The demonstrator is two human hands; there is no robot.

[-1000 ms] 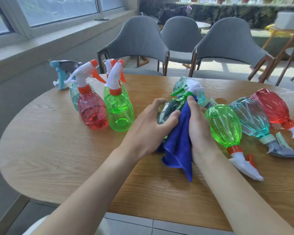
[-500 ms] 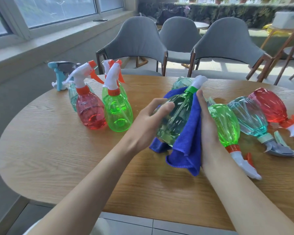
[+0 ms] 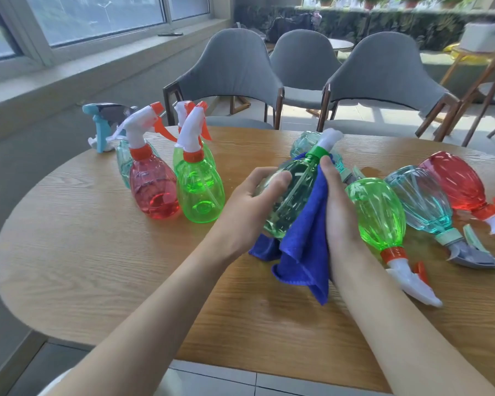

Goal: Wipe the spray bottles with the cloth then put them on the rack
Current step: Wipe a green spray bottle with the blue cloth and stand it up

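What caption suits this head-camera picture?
Left hand holds a spray bottle; right hand holds a blue cloth against it.

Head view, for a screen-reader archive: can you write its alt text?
A person's left hand grips a pale green spray bottle while the right hand holds a blue cloth against it, above a wooden table. More bottles stand upright at left; others lie at right.

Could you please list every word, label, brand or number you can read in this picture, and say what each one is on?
None can be read.
The held spray bottle, the blue cloth and the other bottles on the table show no label or print.
The white box at far right is too blurred to tell.
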